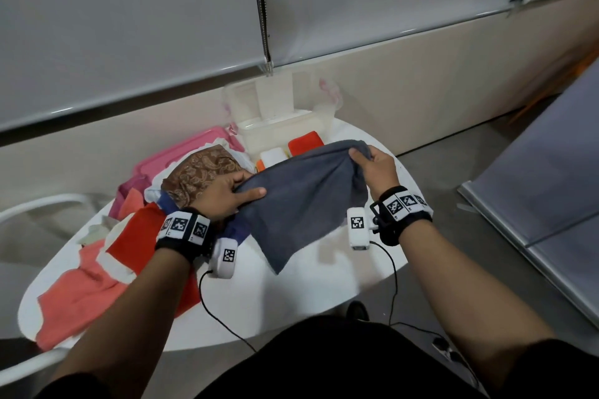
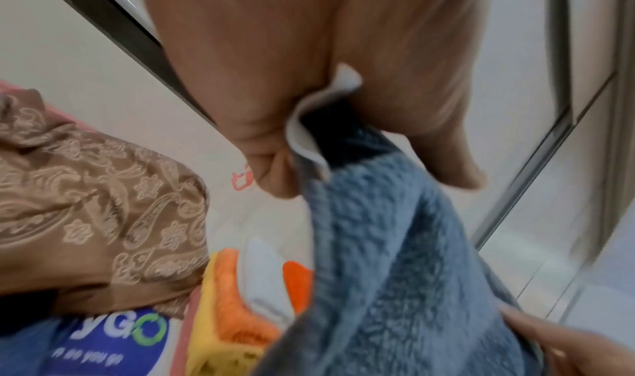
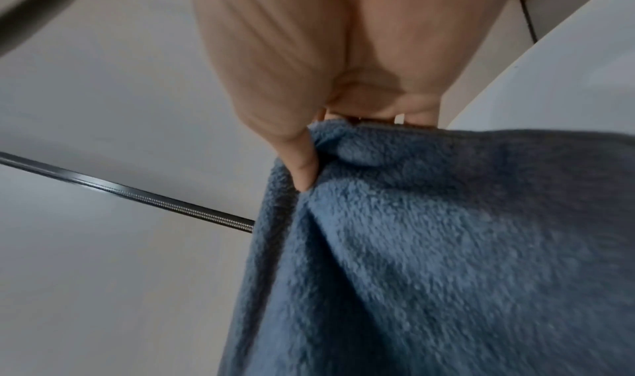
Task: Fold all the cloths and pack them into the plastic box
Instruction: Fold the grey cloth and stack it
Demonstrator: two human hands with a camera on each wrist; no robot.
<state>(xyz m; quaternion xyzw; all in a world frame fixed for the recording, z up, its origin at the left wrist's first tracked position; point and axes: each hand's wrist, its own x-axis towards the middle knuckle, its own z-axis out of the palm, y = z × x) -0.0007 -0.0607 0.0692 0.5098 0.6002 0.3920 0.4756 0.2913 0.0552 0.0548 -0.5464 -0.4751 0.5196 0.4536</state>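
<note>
A grey-blue towel (image 1: 301,201) hangs spread in the air over the white table (image 1: 301,298), held by two corners. My left hand (image 1: 233,193) pinches its near-left corner (image 2: 319,137) between thumb and fingers. My right hand (image 1: 369,160) grips the far-right corner (image 3: 330,148). Behind the towel stands the clear plastic box (image 1: 278,126) with folded red (image 1: 304,142), white (image 1: 274,155) and orange cloths at its front. A brown paisley cloth (image 1: 201,175) tops a pile at the left; it also shows in the left wrist view (image 2: 103,205).
Loose red (image 1: 139,236) and coral cloths (image 1: 74,298) lie on the table's left side. A pink lid (image 1: 194,146) lies behind the pile. Wrist-camera cables (image 1: 214,308) trail over the table's front edge. A grey surface (image 1: 544,191) stands at the right.
</note>
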